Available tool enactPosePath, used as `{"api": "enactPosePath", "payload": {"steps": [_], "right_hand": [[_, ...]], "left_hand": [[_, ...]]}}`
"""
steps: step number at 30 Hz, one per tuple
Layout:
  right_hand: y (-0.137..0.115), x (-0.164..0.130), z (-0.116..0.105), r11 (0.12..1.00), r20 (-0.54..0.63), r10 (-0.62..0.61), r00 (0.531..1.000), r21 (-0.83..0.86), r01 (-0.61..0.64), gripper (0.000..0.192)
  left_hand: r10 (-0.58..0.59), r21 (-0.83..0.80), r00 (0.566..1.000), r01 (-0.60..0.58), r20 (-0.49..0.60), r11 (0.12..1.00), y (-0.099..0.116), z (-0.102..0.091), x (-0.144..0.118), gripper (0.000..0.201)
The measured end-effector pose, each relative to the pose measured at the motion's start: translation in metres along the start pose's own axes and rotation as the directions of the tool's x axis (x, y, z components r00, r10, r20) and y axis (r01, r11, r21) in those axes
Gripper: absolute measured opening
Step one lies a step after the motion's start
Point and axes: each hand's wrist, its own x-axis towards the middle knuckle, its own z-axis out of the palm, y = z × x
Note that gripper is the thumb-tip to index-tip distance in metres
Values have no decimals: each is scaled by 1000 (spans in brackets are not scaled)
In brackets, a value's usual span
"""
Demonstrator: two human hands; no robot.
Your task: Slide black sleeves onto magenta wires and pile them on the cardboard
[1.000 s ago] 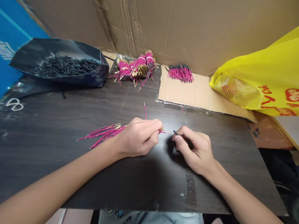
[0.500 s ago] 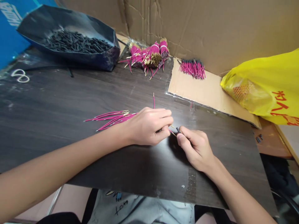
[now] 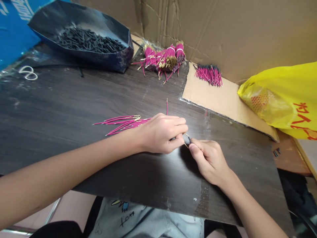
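Observation:
My left hand is closed around pink wires whose gold tips poke out past its fingertips on the right. Between thumb and fingers, my right hand pinches a short black sleeve, its end right at the gold tips. Whether a tip is inside the sleeve I cannot tell. Several loose pink wires with metal ends lie on the table behind my left wrist. One single pink wire lies just beyond my left knuckles.
A dark open bag full of short black sleeves stands back left. Tied bundles of pink wires sit at the back. Black-tipped pink wires rest on a cardboard strip. A yellow bag lies at right.
The black sleeve and the gold wire tips have come closer together, almost meeting. The whole view has shifted slightly. Both hands keep their grips.

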Motion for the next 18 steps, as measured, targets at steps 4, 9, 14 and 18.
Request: {"api": "enactPosePath", "payload": {"steps": [4, 9, 14, 18], "right_hand": [[-1, 1, 0, 1000, -25, 6, 1000, 1, -6, 40], [0, 0, -1, 1000, -14, 17, 1000, -15, -17, 40], [1, -1, -2, 1000, 15, 19, 1000, -14, -19, 41], [1, 0, -2, 1000, 17, 13, 1000, -20, -12, 41]], "left_hand": [[-12, -13, 1000, 12, 5, 1000, 0, 1, 0, 23], [-35, -38, 997, 37, 62, 999, 1, -2, -1, 23], [-31, -56, 997, 35, 66, 998, 0, -1, -2, 23], [-14, -73, 999, 18, 52, 997, -1, 1, -1, 22]]}}
